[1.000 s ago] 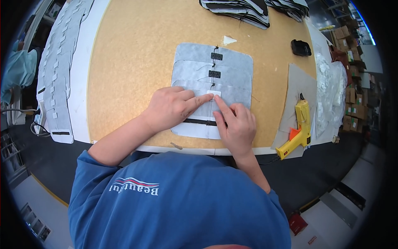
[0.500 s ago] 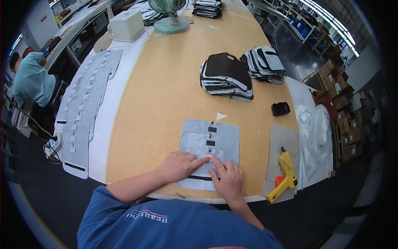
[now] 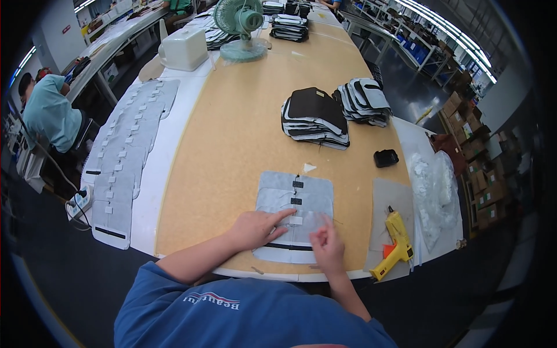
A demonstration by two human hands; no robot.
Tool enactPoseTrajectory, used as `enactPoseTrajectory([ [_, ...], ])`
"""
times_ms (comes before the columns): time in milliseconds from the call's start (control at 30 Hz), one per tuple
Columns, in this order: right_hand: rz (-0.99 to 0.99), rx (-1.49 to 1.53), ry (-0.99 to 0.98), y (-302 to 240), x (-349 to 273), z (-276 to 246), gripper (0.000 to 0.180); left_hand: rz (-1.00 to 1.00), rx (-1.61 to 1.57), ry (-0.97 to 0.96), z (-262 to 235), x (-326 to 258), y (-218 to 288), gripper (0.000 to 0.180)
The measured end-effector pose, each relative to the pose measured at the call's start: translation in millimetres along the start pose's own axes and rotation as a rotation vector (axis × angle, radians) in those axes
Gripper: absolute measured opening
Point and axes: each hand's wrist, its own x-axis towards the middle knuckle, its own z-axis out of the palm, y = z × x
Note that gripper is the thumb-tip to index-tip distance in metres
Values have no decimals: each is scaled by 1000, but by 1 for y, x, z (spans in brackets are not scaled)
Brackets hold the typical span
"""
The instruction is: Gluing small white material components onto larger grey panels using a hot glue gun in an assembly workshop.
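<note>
A grey fabric panel [image 3: 272,200] with rounded corners lies flat on the table before me. A thin wire runs down its middle, past two small dark patches [image 3: 297,184] and a white square patch [image 3: 296,220]. Near its lower edge is a black strip [image 3: 284,246]. My left hand [image 3: 255,229] rests on the panel's left side, open, its index finger stretched to the wire just above the white patch. My right hand [image 3: 329,246] is over the panel's lower right, apart from the white patch; its fingers are smeared by motion, and whether they hold anything is unclear.
At right lies a yellow glue gun [image 3: 397,243] on a grey sheet [image 3: 383,200], beside clear plastic bags [image 3: 432,191]. A black object [image 3: 386,158] and stacked dark pieces [image 3: 316,113] lie farther back. Long grey panels [image 3: 125,156] line the left; a green fan [image 3: 238,20] stands behind.
My right hand has drawn back to the right, off the white patch, which now shows. My left fingertip has shifted slightly up the wire. The whole view has tilted up a little.
</note>
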Motion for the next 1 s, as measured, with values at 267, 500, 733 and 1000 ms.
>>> enactPoseTrajectory([
  [267,323,-143,490,66,-16,-105,34,-126,-677,249,-8,-4,-25,44],
  [500,733,-615,422,96,-51,-140,47,-439,-1823,277,-16,4,-40,30],
  [733,837,-156,337,127,-67,-148,46,-521,-1884,318,-18,6,-40,29],
  [1000,834,639,528,114,-60,-134,38,-434,-1901,151,-15,5,-54,23],
])
